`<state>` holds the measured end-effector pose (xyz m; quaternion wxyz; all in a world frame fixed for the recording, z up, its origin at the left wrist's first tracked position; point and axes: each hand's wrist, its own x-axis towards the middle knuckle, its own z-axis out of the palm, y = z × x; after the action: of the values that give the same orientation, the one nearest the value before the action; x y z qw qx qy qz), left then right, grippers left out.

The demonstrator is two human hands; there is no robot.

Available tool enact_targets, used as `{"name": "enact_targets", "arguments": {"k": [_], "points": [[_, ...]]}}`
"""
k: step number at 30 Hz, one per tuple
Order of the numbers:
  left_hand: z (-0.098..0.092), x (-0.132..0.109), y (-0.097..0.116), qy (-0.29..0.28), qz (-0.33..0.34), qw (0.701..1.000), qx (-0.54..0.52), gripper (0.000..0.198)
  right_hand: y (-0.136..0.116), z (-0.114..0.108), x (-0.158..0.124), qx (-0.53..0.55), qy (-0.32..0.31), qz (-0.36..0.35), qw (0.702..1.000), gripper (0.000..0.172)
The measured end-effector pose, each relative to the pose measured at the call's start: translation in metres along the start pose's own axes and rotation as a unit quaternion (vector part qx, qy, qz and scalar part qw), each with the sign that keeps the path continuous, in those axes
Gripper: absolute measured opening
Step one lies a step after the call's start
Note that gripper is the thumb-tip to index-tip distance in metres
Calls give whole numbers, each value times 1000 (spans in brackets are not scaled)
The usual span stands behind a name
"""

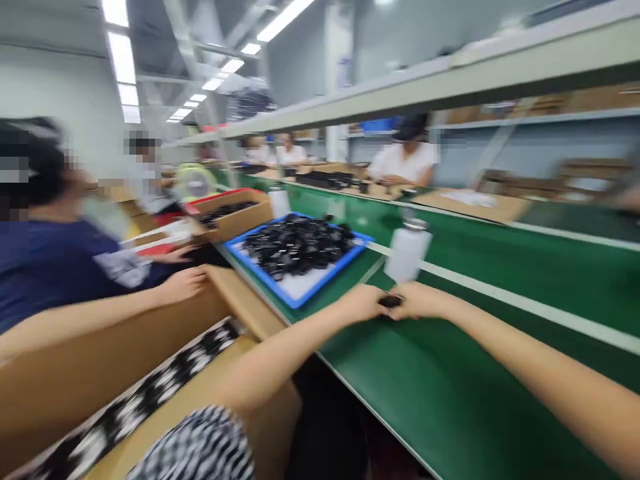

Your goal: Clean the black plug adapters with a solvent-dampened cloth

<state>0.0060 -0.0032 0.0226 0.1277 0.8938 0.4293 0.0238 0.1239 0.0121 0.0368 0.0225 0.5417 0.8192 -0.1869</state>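
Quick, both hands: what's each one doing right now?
Left hand: closed on one end of a small black part.
Right hand: closed on the part's other end.

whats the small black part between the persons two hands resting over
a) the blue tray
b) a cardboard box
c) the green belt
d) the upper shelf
c: the left hand and right hand meet on the small black part above the green belt, with the blue tray of black parts lying further back.
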Motion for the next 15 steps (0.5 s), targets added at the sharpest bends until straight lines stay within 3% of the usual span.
{"name": "enact_targets", "arguments": {"k": [1,5,8,11,13,15], "points": [[8,-2,-2,14,5,1000,-11,34,3,0,-15,4,-12,31,999,15],[34,2,-17,33,46,992,114,42,4,-24,-56,-176,26,-22,984,24],[49,7,-23,47,78,976,197,44,5,-59,-111,-193,64,62,977,28],[59,5,-22,73,84,966,232,46,18,-93,-202,-199,127,200,951,30],[63,5,-19,99,76,967,223,45,41,-107,-267,-178,157,303,923,33],[66,6,-17,145,51,973,172,41,73,-108,-327,-156,198,454,855,28]]}}
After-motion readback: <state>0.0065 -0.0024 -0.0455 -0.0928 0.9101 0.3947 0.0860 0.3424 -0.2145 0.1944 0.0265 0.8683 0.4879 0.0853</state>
